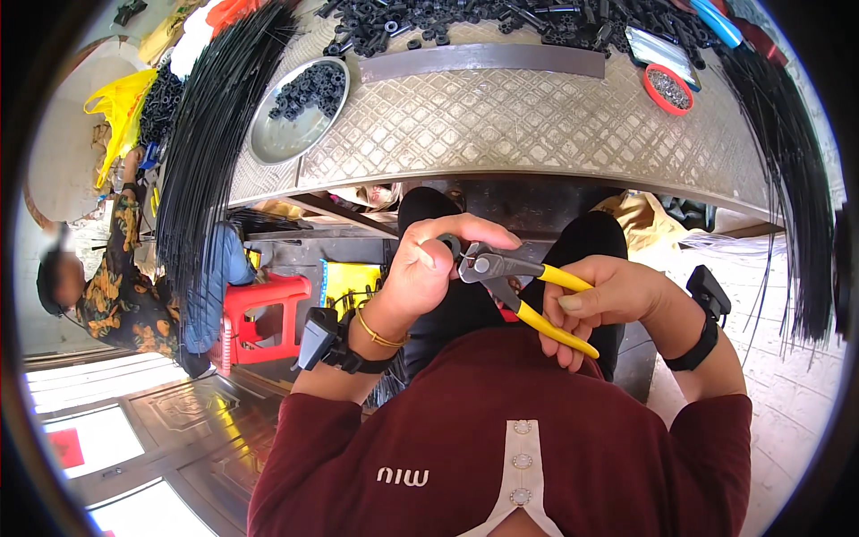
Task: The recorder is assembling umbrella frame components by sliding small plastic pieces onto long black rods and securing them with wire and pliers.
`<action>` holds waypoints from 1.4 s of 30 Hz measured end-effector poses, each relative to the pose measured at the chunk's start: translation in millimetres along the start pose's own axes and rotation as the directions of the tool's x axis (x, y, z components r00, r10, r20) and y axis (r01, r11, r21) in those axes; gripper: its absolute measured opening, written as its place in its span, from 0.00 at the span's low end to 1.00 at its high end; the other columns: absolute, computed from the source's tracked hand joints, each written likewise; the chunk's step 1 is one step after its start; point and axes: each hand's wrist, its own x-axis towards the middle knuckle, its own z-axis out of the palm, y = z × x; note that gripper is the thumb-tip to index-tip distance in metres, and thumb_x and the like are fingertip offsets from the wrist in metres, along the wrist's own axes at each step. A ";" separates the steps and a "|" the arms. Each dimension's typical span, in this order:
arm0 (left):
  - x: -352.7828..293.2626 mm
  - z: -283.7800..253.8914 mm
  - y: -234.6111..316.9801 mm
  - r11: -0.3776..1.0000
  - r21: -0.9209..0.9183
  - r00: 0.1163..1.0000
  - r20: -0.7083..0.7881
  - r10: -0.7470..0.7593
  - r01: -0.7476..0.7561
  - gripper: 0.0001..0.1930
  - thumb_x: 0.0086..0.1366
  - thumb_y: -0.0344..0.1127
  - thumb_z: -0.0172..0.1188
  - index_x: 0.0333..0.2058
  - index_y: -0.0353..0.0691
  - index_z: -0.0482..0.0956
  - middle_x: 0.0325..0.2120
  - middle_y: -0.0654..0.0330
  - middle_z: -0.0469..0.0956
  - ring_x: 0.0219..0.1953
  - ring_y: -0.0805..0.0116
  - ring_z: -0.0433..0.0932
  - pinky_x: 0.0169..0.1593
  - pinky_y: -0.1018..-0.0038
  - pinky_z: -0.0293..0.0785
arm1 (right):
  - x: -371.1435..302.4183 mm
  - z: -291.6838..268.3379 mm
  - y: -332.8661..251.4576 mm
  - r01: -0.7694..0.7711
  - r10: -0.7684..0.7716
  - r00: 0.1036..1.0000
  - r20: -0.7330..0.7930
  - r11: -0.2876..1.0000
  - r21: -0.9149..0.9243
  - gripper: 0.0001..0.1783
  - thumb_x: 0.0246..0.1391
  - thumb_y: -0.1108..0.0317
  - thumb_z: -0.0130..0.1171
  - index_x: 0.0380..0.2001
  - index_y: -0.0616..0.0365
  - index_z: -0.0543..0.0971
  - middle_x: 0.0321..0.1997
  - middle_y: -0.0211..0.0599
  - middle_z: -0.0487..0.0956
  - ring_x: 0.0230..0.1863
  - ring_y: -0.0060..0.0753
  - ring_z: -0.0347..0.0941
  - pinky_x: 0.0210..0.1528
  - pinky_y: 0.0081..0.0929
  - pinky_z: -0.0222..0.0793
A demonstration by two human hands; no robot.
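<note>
My right hand (608, 291) is wrapped round the yellow handles of a pair of cutting pliers (514, 268), which stand somewhat apart. The metal jaws point left and come right up to the fingers of my left hand (416, 277). Between the left thumb and fingers sits a small black ring-like part (450, 242), mostly covered by the hand. Whether the jaws touch this part I cannot tell. Both hands are above my lap, in front of the table edge.
On the patterned table (465, 121) are a metal bowl (277, 141) of small black parts, a flat grey strip (483, 60), a red dish (684, 106) of silvery bits and a black parts pile (501, 20). Black strands (206, 152) hang over its left edge; a person (125, 291) is beyond.
</note>
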 end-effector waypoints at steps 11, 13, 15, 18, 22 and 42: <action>-0.5 0.5 -0.4 0.999 0.012 0.999 0.003 -0.035 0.035 0.50 0.50 0.78 0.34 0.35 0.28 0.79 0.35 0.49 0.78 0.38 0.64 0.77 0.41 0.73 0.72 | 6.2 -5.3 5.8 0.047 -0.046 0.998 0.046 0.999 -0.023 0.15 0.60 0.59 0.47 0.34 0.62 0.70 0.37 0.50 0.76 0.34 0.37 0.77 0.31 0.31 0.77; -0.9 -0.5 -1.5 0.999 -0.012 0.999 0.011 -0.040 0.040 0.50 0.49 0.78 0.36 0.35 0.28 0.79 0.35 0.49 0.78 0.38 0.63 0.77 0.43 0.71 0.72 | 6.6 -6.2 5.4 0.035 -0.033 0.999 0.042 0.999 -0.030 0.15 0.60 0.58 0.47 0.34 0.62 0.70 0.36 0.49 0.76 0.33 0.36 0.77 0.30 0.29 0.76; -2.7 -1.6 -1.4 0.999 -0.020 0.999 0.018 -0.046 0.046 0.49 0.49 0.78 0.37 0.35 0.28 0.79 0.35 0.49 0.79 0.39 0.62 0.78 0.44 0.70 0.72 | 7.7 -7.8 7.4 0.025 -0.024 0.999 0.044 1.000 -0.016 0.15 0.61 0.58 0.47 0.34 0.61 0.69 0.35 0.49 0.76 0.31 0.35 0.77 0.29 0.27 0.76; -4.9 -5.8 2.9 0.999 -0.010 0.998 0.032 -0.053 0.054 0.48 0.50 0.78 0.39 0.35 0.28 0.79 0.34 0.49 0.79 0.40 0.61 0.78 0.46 0.70 0.71 | 11.6 -0.8 16.4 0.002 -0.003 1.000 0.026 0.999 0.041 0.16 0.60 0.55 0.47 0.34 0.59 0.67 0.34 0.48 0.76 0.28 0.33 0.76 0.25 0.23 0.73; -3.4 -6.3 5.1 1.000 -0.014 0.998 0.061 -0.025 0.026 0.47 0.52 0.77 0.38 0.35 0.29 0.79 0.32 0.51 0.79 0.37 0.62 0.78 0.44 0.70 0.71 | 25.4 14.6 46.3 0.142 -0.192 0.968 0.165 0.951 0.275 0.17 0.62 0.54 0.43 0.29 0.57 0.63 0.26 0.46 0.72 0.20 0.29 0.69 0.18 0.21 0.65; 24.8 0.8 -23.0 0.941 -0.339 0.991 -0.131 -0.039 -0.008 0.36 0.65 0.62 0.35 0.43 0.28 0.71 0.08 0.70 0.54 0.12 0.80 0.50 0.18 0.79 0.48 | -99.1 -130.2 -136.0 -0.869 -0.866 0.267 -0.423 -0.027 -0.495 0.16 0.48 0.62 0.58 0.43 0.49 0.77 0.39 0.44 0.73 0.44 0.46 0.71 0.45 0.39 0.67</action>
